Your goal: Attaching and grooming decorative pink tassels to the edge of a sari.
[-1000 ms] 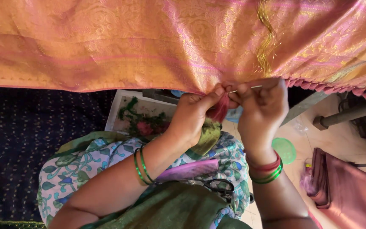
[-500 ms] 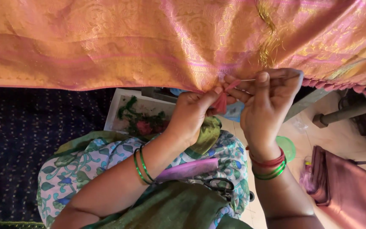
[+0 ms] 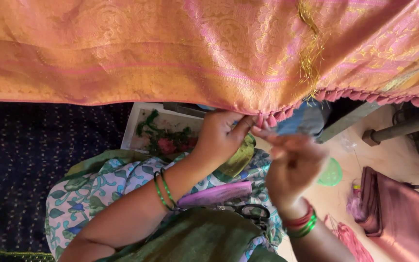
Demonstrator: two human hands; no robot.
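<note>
Across the top of the frame hangs a glossy pink-gold woven cloth [image 3: 170, 48] with a brocade pattern, metallic gold threads [image 3: 309, 53] and small pink tassels [image 3: 364, 94] along its edge. At lower centre lie a smooth pink plastic comb [image 3: 217, 193] and scissors [image 3: 253, 212] with black plastic handles on matt printed cotton [image 3: 98, 187]. Shiny green bangles [image 3: 163, 190] look like glass or plastic.

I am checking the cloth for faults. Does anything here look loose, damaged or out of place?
One thing stands out: a tuft of loose golden threads hangs untidily down the pink-orange cloth, above its tassel edge. The left hand pinches the edge nearby; the right hand is blurred. Nothing looks torn or spilled.
</note>
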